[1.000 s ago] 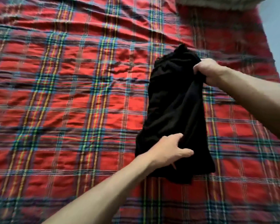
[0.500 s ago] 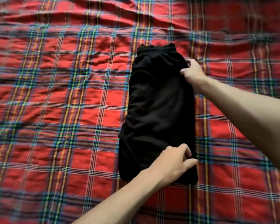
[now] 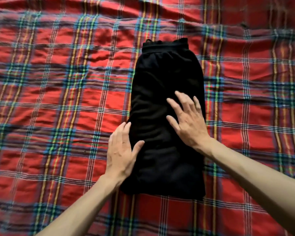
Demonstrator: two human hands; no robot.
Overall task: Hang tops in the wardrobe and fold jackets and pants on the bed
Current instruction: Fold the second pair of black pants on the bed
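Folded black fabric pants (image 3: 167,116) lie on the red plaid bed cover (image 3: 58,99), with left hand (image 3: 121,152) flat at their edge and right hand (image 3: 187,120) over them, fingers spread apart.

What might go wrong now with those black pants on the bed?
1. The black fabric pants show ripples beside the left hand; pressing may set those creases in.
2. The right hand, fingers spread, could drag the top layer sideways and skew the fold.
3. The red plaid bedspread underneath is wrinkled, so the pants may not lie flat.
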